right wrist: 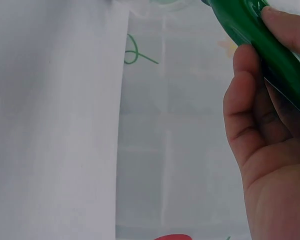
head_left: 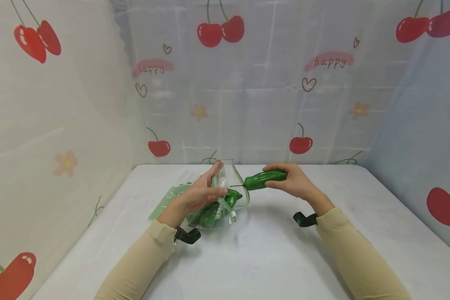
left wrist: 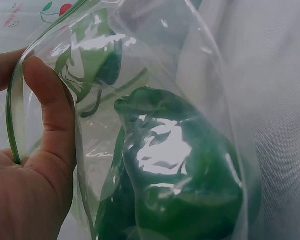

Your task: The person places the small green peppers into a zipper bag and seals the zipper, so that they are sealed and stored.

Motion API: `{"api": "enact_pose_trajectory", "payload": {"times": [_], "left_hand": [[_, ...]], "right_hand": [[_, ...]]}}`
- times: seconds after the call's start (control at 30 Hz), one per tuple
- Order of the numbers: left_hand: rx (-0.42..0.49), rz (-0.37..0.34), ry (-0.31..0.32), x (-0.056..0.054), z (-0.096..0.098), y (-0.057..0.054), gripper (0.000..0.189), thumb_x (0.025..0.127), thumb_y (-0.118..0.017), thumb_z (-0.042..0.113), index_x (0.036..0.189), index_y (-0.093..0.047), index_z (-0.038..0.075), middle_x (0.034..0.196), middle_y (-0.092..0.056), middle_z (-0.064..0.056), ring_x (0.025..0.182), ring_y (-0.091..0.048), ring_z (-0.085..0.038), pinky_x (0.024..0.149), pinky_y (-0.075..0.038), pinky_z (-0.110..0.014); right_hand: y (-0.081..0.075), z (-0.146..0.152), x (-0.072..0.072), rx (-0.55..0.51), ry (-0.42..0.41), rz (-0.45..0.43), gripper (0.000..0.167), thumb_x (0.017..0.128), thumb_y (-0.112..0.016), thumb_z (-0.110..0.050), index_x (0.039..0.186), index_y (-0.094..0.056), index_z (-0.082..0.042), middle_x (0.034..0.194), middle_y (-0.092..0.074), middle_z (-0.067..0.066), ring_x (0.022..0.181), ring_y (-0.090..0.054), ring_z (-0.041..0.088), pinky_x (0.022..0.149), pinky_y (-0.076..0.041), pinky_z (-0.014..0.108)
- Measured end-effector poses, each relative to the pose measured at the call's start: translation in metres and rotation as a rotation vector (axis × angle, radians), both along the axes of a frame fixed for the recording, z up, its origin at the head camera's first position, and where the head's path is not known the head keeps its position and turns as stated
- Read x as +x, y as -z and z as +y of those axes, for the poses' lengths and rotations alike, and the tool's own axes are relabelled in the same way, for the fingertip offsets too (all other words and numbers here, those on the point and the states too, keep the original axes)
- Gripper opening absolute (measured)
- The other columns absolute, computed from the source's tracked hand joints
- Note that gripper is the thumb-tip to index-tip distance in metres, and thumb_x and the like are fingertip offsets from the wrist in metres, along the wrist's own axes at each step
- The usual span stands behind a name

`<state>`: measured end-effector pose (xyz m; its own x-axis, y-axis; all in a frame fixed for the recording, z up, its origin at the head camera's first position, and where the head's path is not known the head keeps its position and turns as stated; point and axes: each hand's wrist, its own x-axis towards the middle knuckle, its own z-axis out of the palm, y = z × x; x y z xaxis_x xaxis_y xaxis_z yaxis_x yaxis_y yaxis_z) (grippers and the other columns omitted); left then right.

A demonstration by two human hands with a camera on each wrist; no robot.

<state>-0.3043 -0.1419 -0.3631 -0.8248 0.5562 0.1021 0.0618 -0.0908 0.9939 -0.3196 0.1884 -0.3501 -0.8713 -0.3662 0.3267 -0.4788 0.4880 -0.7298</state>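
My left hand (head_left: 198,192) grips the rim of a clear zip bag (left wrist: 210,75) with green edging, its mouth spread toward the right. Inside the bag lie several green peppers (left wrist: 190,165), glossy through the plastic in the left wrist view. From the right, my right hand (head_left: 298,181) holds a long green pepper (head_left: 260,180) between thumb and fingers, above the table. Its thin stem points left and overlaps the bag's mouth in the head view. The right wrist view shows the thumb on one side of this pepper (right wrist: 240,25) and curled fingers on the other.
The bag rests on a white table (head_left: 262,258), toward its back left. Printed curtains with cherries enclose the table at the back (head_left: 255,112), left and right. A dark wrist camera (head_left: 187,236) sits on the left wrist, another camera (head_left: 304,219) on the right.
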Motion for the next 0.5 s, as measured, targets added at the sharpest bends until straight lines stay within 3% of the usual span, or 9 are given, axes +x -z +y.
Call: {"api": "enact_pose_trajectory", "payload": {"times": [0.07,0.17,0.3,0.5], "left_hand": [[-0.001,-0.004,-0.002,0.000,0.000,0.000,0.107,0.090,-0.071,0.000,0.167,-0.002,0.031,0.174,0.002,0.015,0.121,-0.055,-0.027,0.075,-0.059,-0.025],[0.003,-0.008,0.001,0.000,-0.001,0.000,0.107,0.090,-0.071,0.001,0.167,-0.003,0.031,0.174,0.002,0.016,0.120,-0.056,-0.027,0.076,-0.059,-0.025],[-0.003,-0.011,0.005,0.000,-0.002,0.002,0.106,0.091,-0.071,0.002,0.167,-0.002,0.031,0.174,0.002,0.016,0.100,-0.060,-0.015,0.074,-0.058,-0.025],[0.007,0.001,0.010,-0.002,-0.002,0.001,0.105,0.092,-0.069,0.000,0.167,-0.003,0.030,0.174,0.003,0.015,0.098,-0.061,-0.013,0.075,-0.059,-0.025]], "right_hand": [[0.001,-0.003,0.000,-0.001,-0.007,0.007,0.044,0.086,-0.086,-0.024,0.127,-0.072,-0.015,0.130,-0.065,0.012,0.100,-0.060,0.029,0.081,-0.055,0.037],[0.002,-0.008,0.000,-0.008,-0.013,0.014,0.043,0.085,-0.086,-0.023,0.125,-0.073,-0.016,0.130,-0.066,0.011,0.099,-0.061,0.028,0.081,-0.055,0.037],[0.004,-0.015,-0.001,-0.010,-0.025,0.009,0.042,0.085,-0.086,-0.022,0.125,-0.073,-0.017,0.130,-0.066,0.011,0.099,-0.061,0.028,0.081,-0.055,0.037],[0.003,-0.025,-0.003,-0.001,-0.040,0.032,0.042,0.085,-0.086,-0.023,0.124,-0.073,-0.017,0.127,-0.068,0.010,0.096,-0.063,0.025,0.079,-0.056,0.035]]}}
